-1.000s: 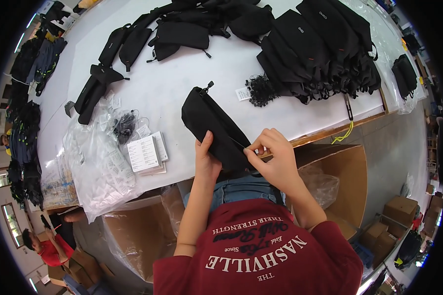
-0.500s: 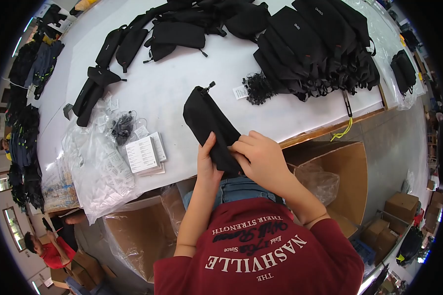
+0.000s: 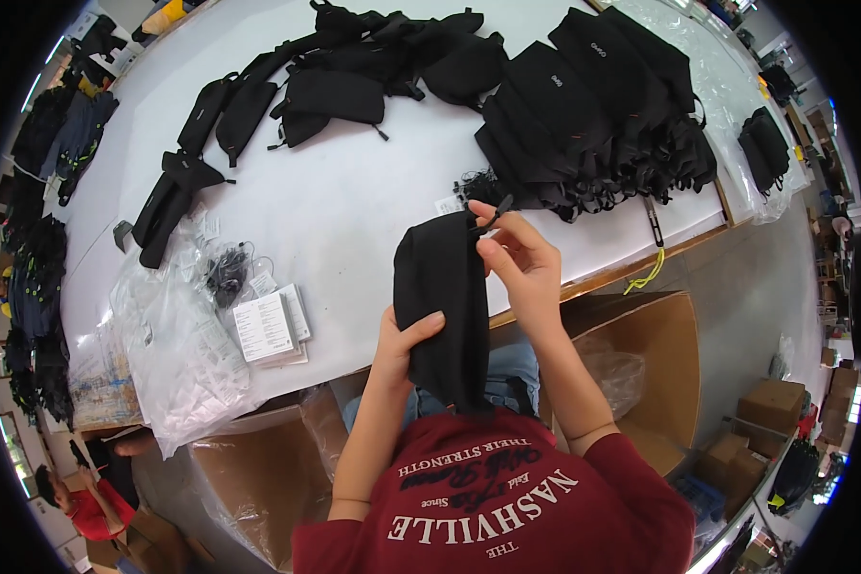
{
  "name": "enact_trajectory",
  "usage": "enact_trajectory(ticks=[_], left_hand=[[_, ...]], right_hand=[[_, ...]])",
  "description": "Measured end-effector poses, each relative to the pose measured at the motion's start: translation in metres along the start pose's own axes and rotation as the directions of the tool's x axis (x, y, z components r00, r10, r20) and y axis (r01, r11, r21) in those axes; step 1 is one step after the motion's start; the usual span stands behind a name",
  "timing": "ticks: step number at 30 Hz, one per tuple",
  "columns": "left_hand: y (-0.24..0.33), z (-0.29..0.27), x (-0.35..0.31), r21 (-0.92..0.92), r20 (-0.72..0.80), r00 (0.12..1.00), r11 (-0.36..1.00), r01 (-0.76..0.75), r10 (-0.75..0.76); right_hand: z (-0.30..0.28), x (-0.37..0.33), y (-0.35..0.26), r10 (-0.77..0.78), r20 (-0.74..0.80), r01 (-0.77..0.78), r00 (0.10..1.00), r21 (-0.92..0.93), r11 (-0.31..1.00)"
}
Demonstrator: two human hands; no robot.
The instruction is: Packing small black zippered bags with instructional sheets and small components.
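A black zippered pouch [image 3: 440, 297] is held up in front of me, over the table's near edge, its long side running toward my body. My left hand [image 3: 404, 346] is closed round its left side, thumb lying across the fabric and the other fingers hidden behind. At the pouch's far right corner, my right hand [image 3: 526, 263] has its fingers bent about the zipper pull [image 3: 494, 216]. The exact contact of those fingertips with the pull is partly hidden.
Black pouches [image 3: 335, 94] lie scattered at the back of the white table [image 3: 325, 210]. Overlapping black bags [image 3: 555, 105] fill the right side. White printed cards [image 3: 263, 327] and a clear plastic bag [image 3: 177, 344] lie left. Open cardboard boxes [image 3: 655, 373] stand below the edge.
My right hand has moved from the pouch's near part up to the zipper pull at its far end. The pouch has turned more upright and come nearer to me.
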State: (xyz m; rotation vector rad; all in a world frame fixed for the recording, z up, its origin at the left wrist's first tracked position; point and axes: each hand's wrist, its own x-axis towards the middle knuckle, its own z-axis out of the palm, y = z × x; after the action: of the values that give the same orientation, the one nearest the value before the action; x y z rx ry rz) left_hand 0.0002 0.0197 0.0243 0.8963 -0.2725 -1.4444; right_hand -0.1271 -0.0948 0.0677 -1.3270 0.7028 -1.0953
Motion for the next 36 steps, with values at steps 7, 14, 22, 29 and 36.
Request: enact_trajectory(ticks=[7, 14, 22, 29, 36], left_hand=[[-0.002, -0.002, 0.003, 0.027, -0.041, 0.999, 1.0, 0.01, -0.009], [0.0, -0.004, 0.008, -0.039, -0.109, 0.994, 0.999, 0.007, -0.011], [0.024, -0.022, 0.018, -0.3, -0.227, 0.974, 0.952, -0.053, -0.017], [0.028, -0.021, 0.014, -0.274, -0.244, 0.97, 0.958, -0.087, 0.018], [0.029, -0.022, 0.014, -0.267, -0.282, 0.953, 0.944, -0.192, 0.114]], right_hand=[[-0.008, 0.004, 0.002, -0.331, 0.013, 0.309, 0.943, -0.398, 0.864], [-0.005, -0.005, -0.002, -0.167, 0.123, 0.202, 0.978, -0.392, 0.898], [0.012, -0.048, -0.018, 0.1, 0.432, 0.056, 0.896, -0.333, 0.941], [0.013, -0.052, -0.016, 0.099, 0.469, 0.044, 0.878, -0.285, 0.957], [0.016, -0.054, -0.022, -0.035, 0.292, 0.155, 0.956, -0.399, 0.904]])
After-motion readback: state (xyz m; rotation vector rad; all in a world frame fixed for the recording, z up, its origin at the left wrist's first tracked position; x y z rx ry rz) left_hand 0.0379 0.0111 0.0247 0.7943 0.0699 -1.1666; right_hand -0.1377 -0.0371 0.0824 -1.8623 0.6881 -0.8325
